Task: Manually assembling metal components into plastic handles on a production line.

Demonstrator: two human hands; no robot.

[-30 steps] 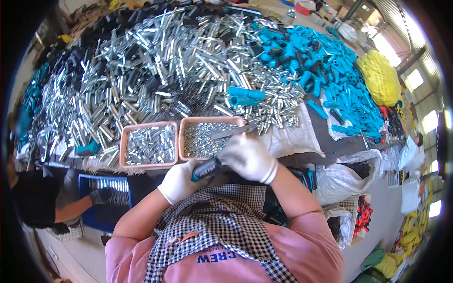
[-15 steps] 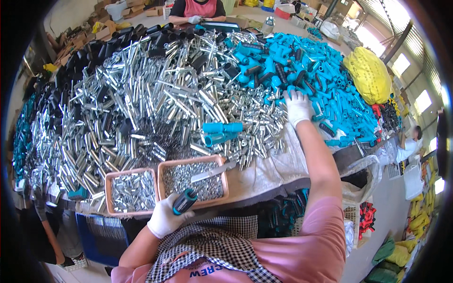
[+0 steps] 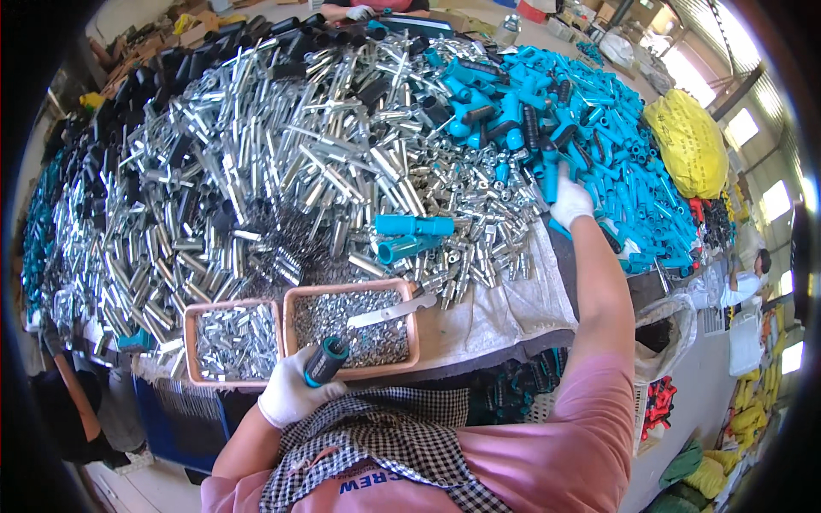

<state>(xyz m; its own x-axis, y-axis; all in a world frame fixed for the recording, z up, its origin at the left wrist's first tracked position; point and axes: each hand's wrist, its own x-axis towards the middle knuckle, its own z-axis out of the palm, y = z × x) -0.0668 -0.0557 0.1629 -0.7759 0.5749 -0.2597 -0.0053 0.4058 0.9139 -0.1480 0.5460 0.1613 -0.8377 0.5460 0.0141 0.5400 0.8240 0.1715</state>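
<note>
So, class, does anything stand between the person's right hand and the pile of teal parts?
Nothing visible does. The right hand is at the near edge of the pile of teal parts, its fingers beside a teal tube; whether they grip it is unclear. The loose metal parts lie to its left.

Partly hidden among turquoise plastic tubes (image 3: pixel 551 178): white-gloved right hand (image 3: pixel 572 200), at the fingers. Cropped mid-torso by the top edge: co-worker in red (image 3: pixel 392 5).
</note>
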